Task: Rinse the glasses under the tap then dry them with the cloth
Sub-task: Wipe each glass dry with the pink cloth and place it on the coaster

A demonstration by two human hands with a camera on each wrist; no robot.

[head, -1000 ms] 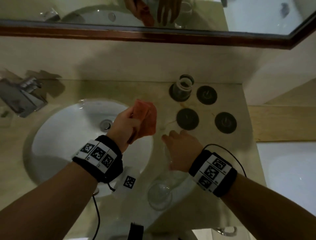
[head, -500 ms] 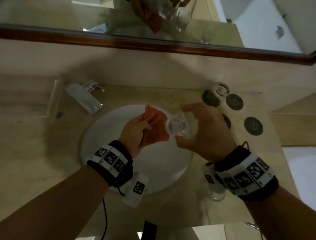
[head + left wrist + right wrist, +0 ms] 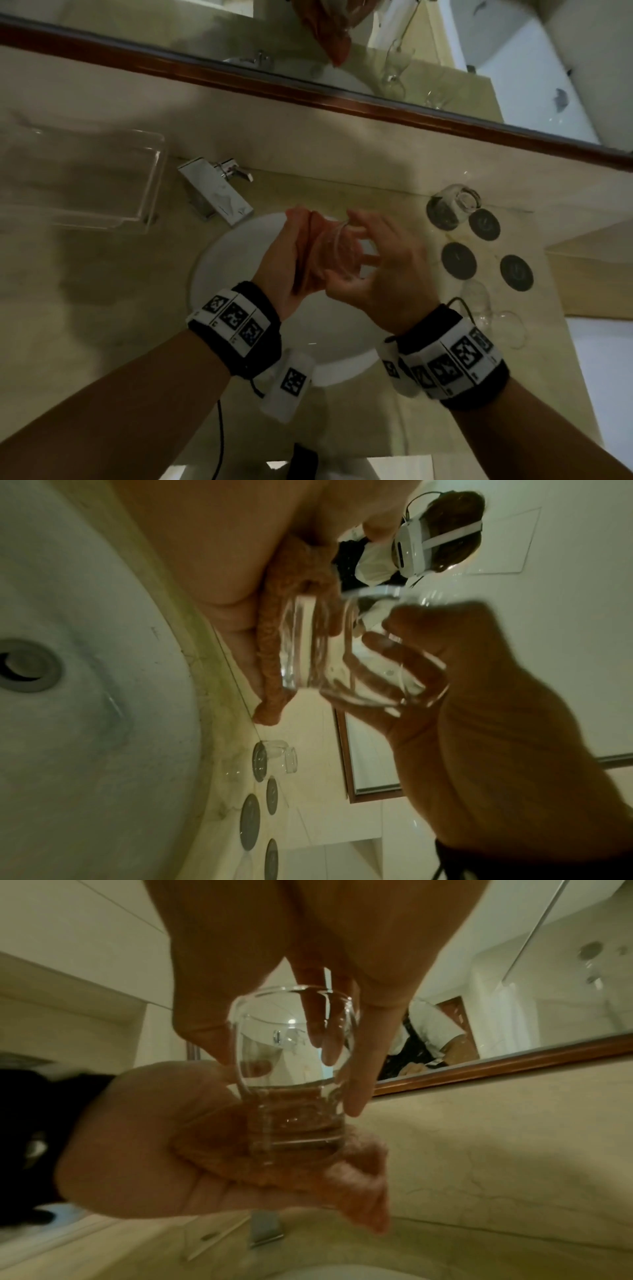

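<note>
Right grip [image 3: 308, 993] clasps glass [image 3: 294, 1085]; base on cloth [image 3: 356, 1183] held by left grip [image 3: 164, 1137].

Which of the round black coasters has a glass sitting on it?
The back-left coaster, nearest the mirror. A small glass stands on it; the other three are bare.

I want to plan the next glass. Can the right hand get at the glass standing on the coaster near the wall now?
Probably not yet: the right hand grips a glass against the cloth. The path to the glass on the coaster looks open.
</note>
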